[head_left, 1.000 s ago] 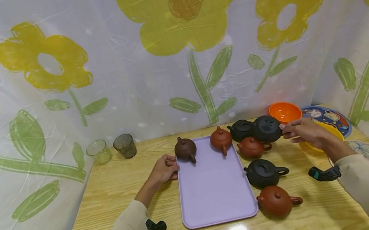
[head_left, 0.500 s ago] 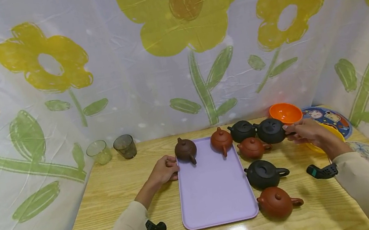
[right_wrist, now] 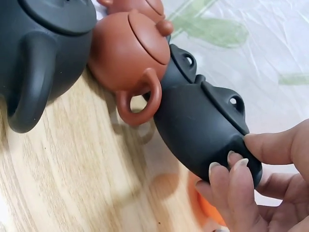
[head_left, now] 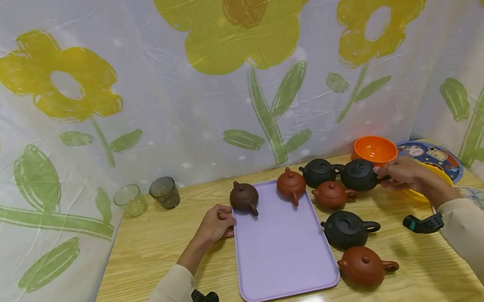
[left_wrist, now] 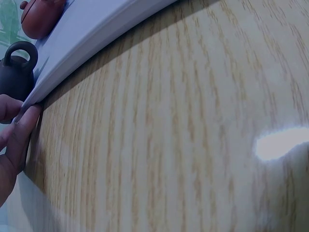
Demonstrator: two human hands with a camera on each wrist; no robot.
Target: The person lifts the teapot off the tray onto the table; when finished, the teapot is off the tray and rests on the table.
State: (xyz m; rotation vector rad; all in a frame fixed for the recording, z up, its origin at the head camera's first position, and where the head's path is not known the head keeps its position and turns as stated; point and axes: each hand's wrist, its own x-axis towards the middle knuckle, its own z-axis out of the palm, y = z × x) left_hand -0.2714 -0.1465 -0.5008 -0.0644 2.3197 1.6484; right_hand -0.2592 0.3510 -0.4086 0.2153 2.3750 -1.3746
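Note:
My right hand (head_left: 402, 174) grips a black teapot (head_left: 358, 175) by its handle end at the far right of the wooden table (head_left: 154, 253). In the right wrist view the fingertips (right_wrist: 231, 176) curl round the black teapot (right_wrist: 203, 128), which sits tilted beside a small red teapot (right_wrist: 128, 53). My left hand (head_left: 217, 222) pinches the left rim of a lavender tray (head_left: 281, 255); its fingers (left_wrist: 19, 137) meet the tray edge (left_wrist: 96, 34). A dark brown teapot (head_left: 243, 197) and a red-brown teapot (head_left: 290, 183) stand at the tray's far end.
Right of the tray stand another black teapot (head_left: 318, 171), a small red teapot (head_left: 332, 194), a large black teapot (head_left: 346, 228) and a red teapot (head_left: 363, 267). An orange bowl (head_left: 375, 149) and patterned plates (head_left: 434, 151) lie far right. Two glasses (head_left: 130, 199) stand far left.
My right hand has shifted the black teapot slightly right and down, turning it more level. The left hand and the other teapots have stayed put.

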